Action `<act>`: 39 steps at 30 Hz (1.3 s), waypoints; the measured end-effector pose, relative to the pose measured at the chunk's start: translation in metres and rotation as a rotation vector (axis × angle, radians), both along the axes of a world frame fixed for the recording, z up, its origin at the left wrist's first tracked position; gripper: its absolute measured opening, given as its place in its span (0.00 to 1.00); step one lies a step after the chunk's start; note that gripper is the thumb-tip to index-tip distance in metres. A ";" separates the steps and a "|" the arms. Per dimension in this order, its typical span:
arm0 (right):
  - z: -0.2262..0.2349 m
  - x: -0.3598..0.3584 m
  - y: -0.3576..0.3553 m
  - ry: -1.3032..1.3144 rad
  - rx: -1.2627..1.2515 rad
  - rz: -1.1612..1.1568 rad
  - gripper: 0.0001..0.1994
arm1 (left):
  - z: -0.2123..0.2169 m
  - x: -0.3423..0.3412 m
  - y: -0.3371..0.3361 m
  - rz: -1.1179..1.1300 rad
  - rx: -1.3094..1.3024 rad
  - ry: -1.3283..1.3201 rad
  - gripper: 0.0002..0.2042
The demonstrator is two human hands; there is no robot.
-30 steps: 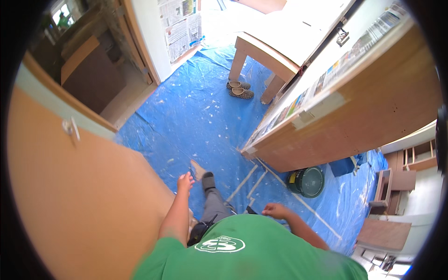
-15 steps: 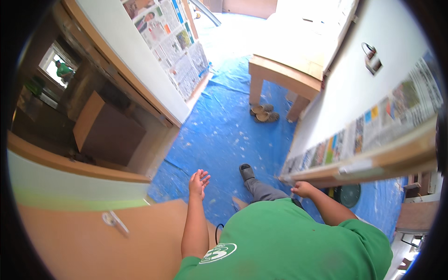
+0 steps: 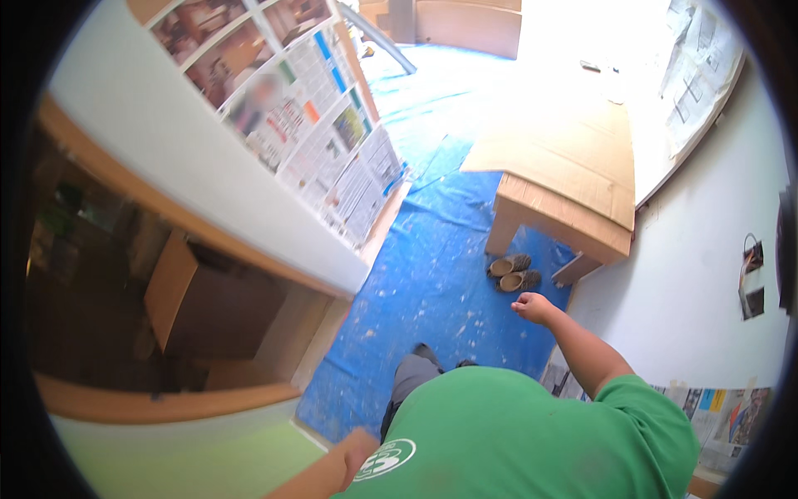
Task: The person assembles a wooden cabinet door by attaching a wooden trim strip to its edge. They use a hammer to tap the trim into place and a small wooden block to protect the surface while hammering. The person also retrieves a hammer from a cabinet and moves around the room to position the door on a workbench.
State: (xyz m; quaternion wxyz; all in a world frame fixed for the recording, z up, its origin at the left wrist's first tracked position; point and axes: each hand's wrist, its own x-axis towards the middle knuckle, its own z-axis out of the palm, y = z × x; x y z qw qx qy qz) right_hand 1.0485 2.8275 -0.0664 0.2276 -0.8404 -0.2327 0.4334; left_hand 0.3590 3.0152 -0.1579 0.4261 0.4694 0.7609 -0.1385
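My right hand point(image 3: 534, 308) is held out in front, its fingers curled in, and nothing shows in them. Just beyond it in the view, a pair of brown clogs point(image 3: 514, 273) stands on the blue sheet point(image 3: 432, 308), under a cardboard-topped table point(image 3: 565, 162). I cannot see my right hand touching anything. Low beside my green shirt is my left hand point(image 3: 359, 453), smeared by motion, with its fingers hidden. The nearest thing to it is my own shirt.
On the left, a doorway with a wooden frame point(image 3: 191, 407) opens onto a dark room with a brown box point(image 3: 216, 299). Newspaper point(image 3: 307, 141) covers the wall end ahead. Wires point(image 3: 751, 266) stick out of the right wall. A grey pipe point(image 3: 378, 37) lies farther off.
I have moved forward, and the table and clogs are nearer. My left hand has swung back toward my side; my right has come forward. The door with a handle has left view.
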 end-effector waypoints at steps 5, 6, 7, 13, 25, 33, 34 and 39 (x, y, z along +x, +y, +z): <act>-0.036 0.101 0.055 -0.108 -0.060 -0.289 0.20 | -0.010 0.102 0.096 -0.233 -0.119 -0.012 0.18; -0.051 0.111 0.052 -0.188 -0.106 -0.296 0.18 | -0.009 0.124 0.127 -0.294 -0.114 -0.027 0.18; -0.066 0.108 0.039 -0.267 -0.169 -0.296 0.17 | -0.007 0.145 0.160 -0.353 -0.111 -0.046 0.18; -0.044 0.086 0.081 0.220 -0.488 -0.336 0.18 | 0.032 0.356 0.393 -0.473 -0.052 -0.369 0.17; -0.085 0.307 0.303 -0.014 -0.405 -0.106 0.15 | 0.026 0.617 0.594 -0.053 -0.045 -0.503 0.23; -0.020 0.559 0.510 -0.108 0.071 -0.336 0.09 | 0.027 0.637 0.592 -0.171 -0.178 -0.148 0.21; -0.011 0.589 0.526 -0.174 0.080 -0.351 0.10 | 0.024 0.654 0.597 -0.200 -0.177 -0.150 0.21; 0.010 0.646 0.611 -0.186 0.087 -0.390 0.09 | 0.021 0.725 0.647 -0.142 -0.131 -0.219 0.21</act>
